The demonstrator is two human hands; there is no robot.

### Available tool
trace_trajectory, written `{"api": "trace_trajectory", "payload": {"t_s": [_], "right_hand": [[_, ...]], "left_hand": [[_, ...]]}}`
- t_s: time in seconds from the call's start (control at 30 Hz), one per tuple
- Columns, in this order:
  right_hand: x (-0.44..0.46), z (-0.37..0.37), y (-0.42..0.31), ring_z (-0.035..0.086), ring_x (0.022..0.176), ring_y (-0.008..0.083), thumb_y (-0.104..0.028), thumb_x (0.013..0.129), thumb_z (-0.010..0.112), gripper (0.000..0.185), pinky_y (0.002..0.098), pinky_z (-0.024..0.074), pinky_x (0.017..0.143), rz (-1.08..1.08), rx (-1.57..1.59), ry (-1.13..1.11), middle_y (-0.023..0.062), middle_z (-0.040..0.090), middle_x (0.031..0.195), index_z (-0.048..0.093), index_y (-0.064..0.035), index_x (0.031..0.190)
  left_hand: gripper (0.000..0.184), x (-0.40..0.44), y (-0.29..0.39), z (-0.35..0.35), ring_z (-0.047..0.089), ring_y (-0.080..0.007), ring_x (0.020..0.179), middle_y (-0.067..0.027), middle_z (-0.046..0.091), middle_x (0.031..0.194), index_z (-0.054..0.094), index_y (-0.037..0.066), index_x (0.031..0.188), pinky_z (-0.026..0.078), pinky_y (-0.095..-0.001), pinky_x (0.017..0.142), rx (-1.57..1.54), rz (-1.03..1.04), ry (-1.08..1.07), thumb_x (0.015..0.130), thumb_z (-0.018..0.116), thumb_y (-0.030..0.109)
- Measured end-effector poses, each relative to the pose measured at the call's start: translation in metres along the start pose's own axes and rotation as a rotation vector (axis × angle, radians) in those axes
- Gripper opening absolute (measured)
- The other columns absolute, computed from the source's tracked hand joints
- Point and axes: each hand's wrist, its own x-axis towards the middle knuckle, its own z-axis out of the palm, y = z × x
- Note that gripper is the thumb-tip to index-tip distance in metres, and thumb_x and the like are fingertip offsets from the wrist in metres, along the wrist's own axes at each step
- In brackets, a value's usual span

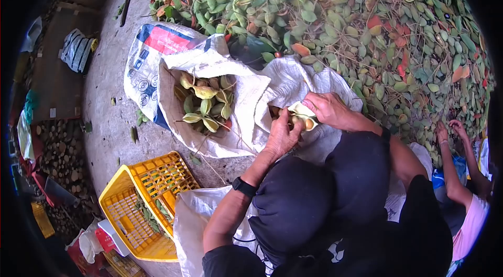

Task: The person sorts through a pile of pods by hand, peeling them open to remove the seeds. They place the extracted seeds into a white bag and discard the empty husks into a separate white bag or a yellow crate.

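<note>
A split, pale yellow seed pod [298, 108] with brown seeds showing is held between both hands, above the mouth of a white woven sack. My right hand [329, 110] grips its far side. My left hand [284, 134] has fingers bent in at the near side, touching the pod; part of the fingertips is hidden. Beside my left hand lies a rolled-open white sack [246, 86] holding several yellow-green opened pods [205, 107]. The second sack [288, 75] is under my hands, its contents mostly hidden.
A large heap of green and reddish pods [335, 31] spreads ahead and right. A yellow plastic crate [112, 193] with some greenery lies tilted at left. At far right, another person's hands [450, 129] reach into the heap. Cut logs [63, 156] are stacked far left.
</note>
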Motion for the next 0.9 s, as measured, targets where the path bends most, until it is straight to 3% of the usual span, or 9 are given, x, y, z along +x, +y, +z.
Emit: {"api": "trace_trajectory", "payload": {"t_s": [0.03, 0.1, 0.17, 0.33, 0.53, 0.67, 0.7, 0.77, 0.9], "right_hand": [[0.000, -0.001, 0.000, 0.058, 0.070, 0.0411, -0.016, 0.089, 0.052, 0.013, 0.0462, 0.0439, 0.058, -0.006, -0.026, 0.013, 0.0204, 0.059, 0.072, 0.054, -0.0036, 0.085], [0.000, 0.000, 0.003, 0.059, 0.069, 0.0410, -0.017, 0.090, 0.052, 0.014, 0.0465, 0.0437, 0.058, 0.003, -0.050, 0.035, 0.0207, 0.059, 0.071, 0.055, -0.0041, 0.085], [-0.001, -0.001, 0.009, 0.058, 0.068, 0.0412, -0.017, 0.090, 0.052, 0.014, 0.0467, 0.0436, 0.058, 0.023, -0.129, 0.022, 0.0209, 0.059, 0.069, 0.054, -0.0043, 0.084], [-0.005, 0.014, 0.018, 0.058, 0.067, 0.0408, -0.018, 0.091, 0.052, 0.017, 0.0464, 0.0433, 0.056, 0.055, -0.044, -0.015, 0.0207, 0.058, 0.067, 0.054, -0.0028, 0.084], [-0.004, 0.017, 0.017, 0.057, 0.065, 0.0415, -0.020, 0.093, 0.049, 0.022, 0.0447, 0.0429, 0.056, 0.157, 0.044, -0.060, 0.0218, 0.055, 0.066, 0.054, -0.0001, 0.085], [-0.004, 0.015, 0.023, 0.056, 0.064, 0.0406, -0.021, 0.093, 0.049, 0.024, 0.0436, 0.0427, 0.056, 0.131, 0.048, 0.017, 0.0217, 0.054, 0.066, 0.054, 0.0006, 0.086], [-0.004, 0.011, 0.025, 0.056, 0.063, 0.0400, -0.022, 0.093, 0.049, 0.024, 0.0432, 0.0428, 0.056, 0.124, 0.061, 0.082, 0.0216, 0.053, 0.066, 0.054, 0.0007, 0.086], [-0.004, -0.006, 0.018, 0.055, 0.059, 0.0288, -0.024, 0.095, 0.048, 0.027, 0.0374, 0.0435, 0.059, 0.218, 0.073, 0.065, 0.0154, 0.055, 0.064, 0.055, 0.0009, 0.087], [0.000, -0.032, 0.011, 0.043, 0.070, 0.0076, -0.029, 0.097, 0.046, 0.033, 0.0253, 0.0400, 0.065, 0.322, 0.370, 0.023, -0.0008, 0.049, 0.072, 0.056, 0.0014, 0.087]], "left_hand": [[0.030, 0.001, 0.005, -0.002, 0.062, -0.0186, 0.054, -0.0096, 0.060, 0.077, 0.038, -0.001, 0.117, 0.051, -0.0292, 0.046, 0.152, 0.080, 0.031, 0.091, 0.044, 0.013], [0.030, 0.000, 0.017, -0.004, 0.061, -0.0203, 0.055, -0.0096, 0.059, 0.078, 0.040, -0.002, 0.116, 0.052, -0.0301, 0.050, -0.059, -0.163, -0.033, 0.091, 0.039, 0.015], [0.030, 0.002, 0.013, -0.004, 0.058, -0.0187, 0.055, -0.0081, 0.058, 0.079, 0.041, -0.001, 0.116, 0.053, -0.0287, 0.054, -0.779, -0.305, -0.053, 0.092, 0.038, 0.015], [0.044, 0.005, 0.005, 0.012, 0.056, -0.0154, 0.063, -0.0081, 0.058, 0.083, 0.045, -0.003, 0.108, 0.049, -0.0294, 0.056, -0.492, -0.264, -0.055, 0.078, 0.069, 0.017], [0.033, 0.018, -0.040, 0.015, 0.059, -0.0259, 0.061, -0.0100, 0.060, 0.082, 0.052, -0.006, 0.100, 0.048, -0.0397, 0.061, 0.227, -0.034, 0.060, 0.082, 0.061, 0.020], [0.030, 0.014, -0.022, 0.009, 0.061, -0.0263, 0.062, -0.0133, 0.061, 0.092, 0.049, -0.004, 0.112, 0.050, -0.0382, 0.063, 0.303, 0.031, 0.076, 0.088, 0.051, 0.015], [0.030, 0.010, -0.010, 0.004, 0.062, -0.0253, 0.070, -0.0152, 0.059, 0.099, 0.047, -0.002, 0.118, 0.051, -0.0377, 0.067, -0.006, -0.121, 0.048, 0.090, 0.047, 0.010], [0.032, 0.004, -0.009, -0.004, 0.063, -0.0243, 0.077, -0.0171, 0.058, 0.106, 0.045, 0.001, 0.123, 0.051, -0.0371, 0.071, -0.316, -0.265, 0.023, 0.092, 0.043, 0.005], [0.038, 0.000, -0.046, -0.018, 0.056, -0.0230, 0.106, -0.0171, 0.054, 0.113, 0.041, 0.004, 0.129, 0.043, -0.0324, 0.091, 0.065, 0.017, 0.056, 0.092, 0.041, -0.001]]}}
